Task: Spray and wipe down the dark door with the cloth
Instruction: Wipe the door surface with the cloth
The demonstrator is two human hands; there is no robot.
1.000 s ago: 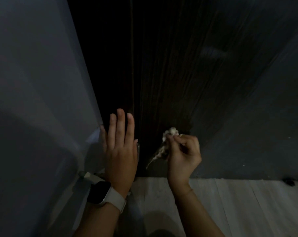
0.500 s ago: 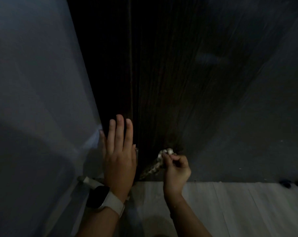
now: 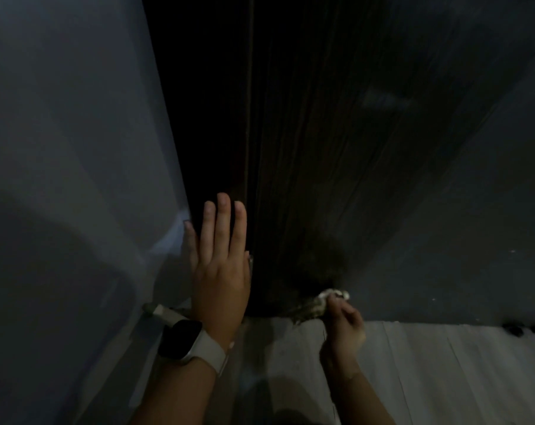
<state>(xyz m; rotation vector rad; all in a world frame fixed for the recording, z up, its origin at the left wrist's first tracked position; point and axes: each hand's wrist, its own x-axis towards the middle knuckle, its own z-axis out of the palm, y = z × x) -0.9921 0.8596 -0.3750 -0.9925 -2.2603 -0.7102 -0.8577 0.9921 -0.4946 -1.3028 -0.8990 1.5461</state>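
Observation:
The dark wood-grain door (image 3: pixel 306 148) fills the middle of the head view and runs down to the floor. My left hand (image 3: pixel 218 265) lies flat with straight fingers against the door's left edge, a watch on its wrist. My right hand (image 3: pixel 344 325) grips a bunched pale cloth (image 3: pixel 316 303) and holds it against the very bottom of the door, just above the floor. No spray bottle is in view.
A pale grey wall (image 3: pixel 76 179) stands to the left and a darker grey wall (image 3: pixel 459 240) to the right. Light plank flooring (image 3: pixel 444 378) runs along the bottom. A small dark object (image 3: pixel 513 328) lies at the right wall's base.
My right hand has moved the cloth down the door and a little to the right, reaching the bottom edge. My left hand has stayed flat in place.

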